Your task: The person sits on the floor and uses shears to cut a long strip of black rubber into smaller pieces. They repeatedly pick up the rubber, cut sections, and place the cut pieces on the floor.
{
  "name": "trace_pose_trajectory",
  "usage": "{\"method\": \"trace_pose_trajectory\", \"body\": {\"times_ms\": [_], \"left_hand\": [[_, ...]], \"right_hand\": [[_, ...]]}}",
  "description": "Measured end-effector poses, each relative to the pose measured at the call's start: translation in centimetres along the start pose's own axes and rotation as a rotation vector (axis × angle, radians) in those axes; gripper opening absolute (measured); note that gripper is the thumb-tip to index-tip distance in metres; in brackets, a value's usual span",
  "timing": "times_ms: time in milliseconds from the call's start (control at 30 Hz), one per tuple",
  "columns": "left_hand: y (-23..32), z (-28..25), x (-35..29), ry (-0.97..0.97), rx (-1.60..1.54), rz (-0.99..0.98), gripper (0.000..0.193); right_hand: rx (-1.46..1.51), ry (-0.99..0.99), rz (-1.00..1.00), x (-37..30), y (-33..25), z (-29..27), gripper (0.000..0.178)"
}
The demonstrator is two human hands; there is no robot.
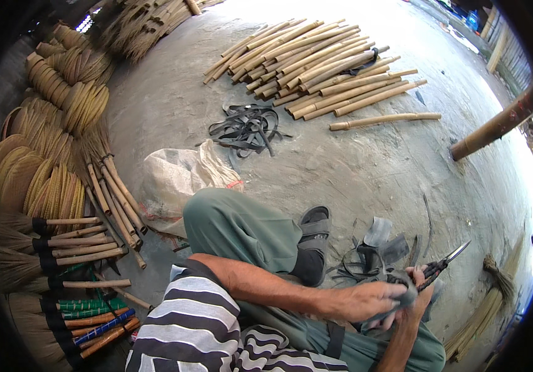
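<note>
My left hand point(372, 300) reaches across to the right, somewhat blurred, its fingers closed on a black rubber strip point(404, 280). Close against it, my right hand point(419, 291) comes up from below, partly hidden by the strip and the left hand. It grips a pointed blade point(457, 252) with a dark, wrapped-looking handle; whether this is a knife or scissors I cannot tell. The blade points up and right, away from the strip. Just beyond my hands, flat black rubber pieces point(393, 249) and thin strips lie on the floor beside my sandalled foot point(315, 230).
Bamboo sticks point(316, 62) lie piled at the far middle, with tangled black strips point(244, 129) nearer. A whitish sack point(176, 180) rests beyond my knee. Brooms point(86, 251) and fibre bundles point(49, 173) line the left. A post point(496, 127) and straw bundle point(486, 304) stand right.
</note>
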State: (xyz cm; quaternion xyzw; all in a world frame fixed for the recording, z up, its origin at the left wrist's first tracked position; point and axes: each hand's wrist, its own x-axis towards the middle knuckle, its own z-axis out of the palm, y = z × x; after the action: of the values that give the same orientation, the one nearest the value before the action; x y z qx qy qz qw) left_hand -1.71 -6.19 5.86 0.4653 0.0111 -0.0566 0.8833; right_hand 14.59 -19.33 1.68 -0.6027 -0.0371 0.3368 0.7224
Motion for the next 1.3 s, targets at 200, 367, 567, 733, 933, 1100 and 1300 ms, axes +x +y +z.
{"method": "trace_pose_trajectory", "body": {"times_ms": [200,367,567,733,933,1100,1300], "left_hand": [[-0.2,-5.7,1.5,0.382,-0.49,0.018,0.035],[-0.2,-9.8,1.2,0.572,-0.584,0.055,0.021],[2.3,-11.9,1.8,0.608,-0.594,0.192,0.016],[3.5,-12.0,2.3,0.705,-0.556,0.197,0.017],[2.6,-12.3,2.2,0.729,-0.416,0.18,0.011],[1.9,-12.7,2.2,0.766,-0.362,0.146,0.018],[1.1,-12.9,2.3,0.755,-0.307,0.12,0.015]], "right_hand": [[-0.303,-0.03,0.154,-1.3,0.0,2.3,0.014],[-0.474,-0.216,0.158,-2.2,0.2,3.7,0.01],[-0.73,-0.346,0.04,-2.0,2.1,2.5,0.011],[-0.854,-0.377,0.008,-2.1,1.8,2.0,0.028],[-1.026,-0.411,-0.104,-2.3,1.2,2.2,0.038],[-1.131,-0.425,-0.113,-2.4,1.1,2.3,0.034],[-1.206,-0.445,-0.017,-2.2,1.3,2.4,0.041]]}}
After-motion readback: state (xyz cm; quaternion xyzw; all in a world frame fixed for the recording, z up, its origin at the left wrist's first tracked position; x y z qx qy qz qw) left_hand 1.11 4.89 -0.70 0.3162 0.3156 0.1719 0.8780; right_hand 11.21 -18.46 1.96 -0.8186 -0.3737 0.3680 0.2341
